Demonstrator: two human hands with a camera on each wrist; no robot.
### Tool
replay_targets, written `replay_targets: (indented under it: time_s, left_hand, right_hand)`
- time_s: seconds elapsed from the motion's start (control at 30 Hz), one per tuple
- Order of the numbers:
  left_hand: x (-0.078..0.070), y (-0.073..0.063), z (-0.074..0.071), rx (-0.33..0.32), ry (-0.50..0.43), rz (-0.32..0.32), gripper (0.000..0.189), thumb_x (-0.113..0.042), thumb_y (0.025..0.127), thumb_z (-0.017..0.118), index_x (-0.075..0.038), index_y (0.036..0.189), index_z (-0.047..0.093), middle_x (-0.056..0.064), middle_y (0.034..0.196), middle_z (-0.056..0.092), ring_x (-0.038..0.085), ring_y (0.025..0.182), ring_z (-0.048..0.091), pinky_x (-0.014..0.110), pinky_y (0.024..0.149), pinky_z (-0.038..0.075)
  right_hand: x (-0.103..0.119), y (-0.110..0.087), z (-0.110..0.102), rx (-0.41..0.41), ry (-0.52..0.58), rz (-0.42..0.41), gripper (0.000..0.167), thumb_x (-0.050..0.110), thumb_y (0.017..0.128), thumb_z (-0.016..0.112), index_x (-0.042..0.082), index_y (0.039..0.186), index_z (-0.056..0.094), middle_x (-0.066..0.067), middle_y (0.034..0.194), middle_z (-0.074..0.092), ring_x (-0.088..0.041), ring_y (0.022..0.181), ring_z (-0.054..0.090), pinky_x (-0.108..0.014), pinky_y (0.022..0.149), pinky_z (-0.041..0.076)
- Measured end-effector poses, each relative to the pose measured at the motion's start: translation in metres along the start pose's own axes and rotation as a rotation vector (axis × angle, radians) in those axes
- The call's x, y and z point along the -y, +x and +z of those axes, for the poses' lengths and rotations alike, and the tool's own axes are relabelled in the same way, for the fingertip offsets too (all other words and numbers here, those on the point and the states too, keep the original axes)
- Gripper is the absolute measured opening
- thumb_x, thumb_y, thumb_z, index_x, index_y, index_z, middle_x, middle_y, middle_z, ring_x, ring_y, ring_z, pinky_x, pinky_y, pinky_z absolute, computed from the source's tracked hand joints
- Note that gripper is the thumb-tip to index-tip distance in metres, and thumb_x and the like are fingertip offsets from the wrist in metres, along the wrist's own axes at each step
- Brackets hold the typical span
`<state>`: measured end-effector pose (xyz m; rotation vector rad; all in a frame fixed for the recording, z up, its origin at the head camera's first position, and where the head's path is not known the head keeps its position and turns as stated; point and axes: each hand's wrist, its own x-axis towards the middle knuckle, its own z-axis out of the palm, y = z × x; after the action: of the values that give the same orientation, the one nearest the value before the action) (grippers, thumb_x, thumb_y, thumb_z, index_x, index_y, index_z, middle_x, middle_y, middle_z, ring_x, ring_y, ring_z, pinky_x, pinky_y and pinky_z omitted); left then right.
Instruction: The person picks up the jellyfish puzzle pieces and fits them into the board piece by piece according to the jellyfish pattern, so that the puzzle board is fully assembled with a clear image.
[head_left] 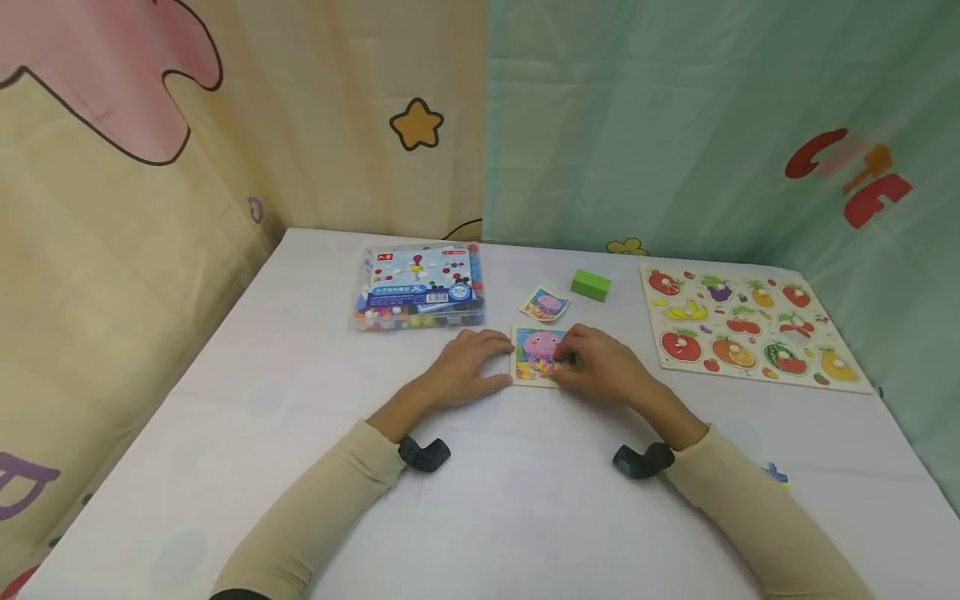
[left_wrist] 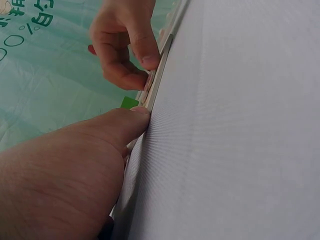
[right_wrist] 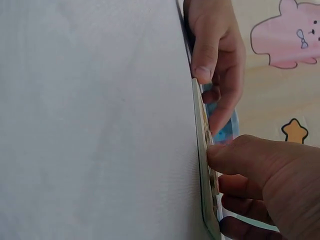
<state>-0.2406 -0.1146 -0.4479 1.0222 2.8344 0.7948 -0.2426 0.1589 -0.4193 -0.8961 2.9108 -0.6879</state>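
Observation:
A small square octopus jigsaw puzzle lies flat on the table in a pale wooden frame. Against its left edge rests my left hand, the thumb at the near corner and the fingertips farther up that side. The left thumb touches the frame edge in the left wrist view. Over the puzzle's right side, my right hand pinches a thin puzzle piece between thumb and fingers, low against the board. That hand hides the board's right part. In the right wrist view, the frame shows edge-on.
Behind the puzzle lie a small octopus picture card and a green block. A clear case of colored beads stands at back left. A fruit puzzle board lies to the right. Curtains border the white table.

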Motion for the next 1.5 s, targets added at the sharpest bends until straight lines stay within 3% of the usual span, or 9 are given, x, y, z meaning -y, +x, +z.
replay_targets:
  time_s: [0.2, 0.63, 1.1, 1.5]
  left_hand:
    - [0.000, -0.001, -0.001, -0.011, 0.000, -0.001, 0.051, -0.036, 0.096, 0.070, -0.011, 0.139, 0.060, 0.005, 0.145, 0.053, 0.027, 0.128, 0.045, 0.045, 0.103, 0.039]
    - [0.000, -0.001, -0.001, -0.004, -0.010, -0.006, 0.051, -0.036, 0.096, 0.070, -0.011, 0.140, 0.059, 0.005, 0.146, 0.053, 0.026, 0.128, 0.045, 0.044, 0.103, 0.039]
    - [-0.001, 0.001, -0.001, 0.005, -0.011, -0.006, 0.051, -0.035, 0.096, 0.070, -0.011, 0.139, 0.060, 0.005, 0.145, 0.053, 0.027, 0.129, 0.045, 0.045, 0.104, 0.038]
    - [0.000, 0.001, 0.001, 0.001, 0.001, -0.010, 0.053, -0.037, 0.096, 0.070, -0.011, 0.140, 0.059, 0.005, 0.146, 0.052, 0.027, 0.128, 0.045, 0.045, 0.104, 0.038]
  right_hand:
    - [-0.002, 0.001, 0.001, 0.014, 0.025, -0.030, 0.021, 0.023, 0.087, 0.081, 0.011, 0.103, 0.075, 0.000, 0.102, 0.064, -0.020, 0.097, 0.057, -0.042, 0.086, 0.049]
    - [-0.008, -0.001, 0.003, 0.012, 0.064, -0.075, 0.021, 0.026, 0.089, 0.081, 0.013, 0.104, 0.074, 0.002, 0.103, 0.062, -0.020, 0.096, 0.054, -0.040, 0.084, 0.047]
    - [-0.005, -0.002, 0.006, 0.004, 0.028, -0.068, 0.016, 0.021, 0.089, 0.080, 0.016, 0.104, 0.075, 0.002, 0.104, 0.062, -0.020, 0.099, 0.055, -0.041, 0.086, 0.048]
    - [-0.005, -0.003, 0.011, -0.031, -0.020, -0.109, 0.012, 0.022, 0.089, 0.080, 0.017, 0.100, 0.077, 0.001, 0.104, 0.063, -0.020, 0.097, 0.056, -0.039, 0.082, 0.049]
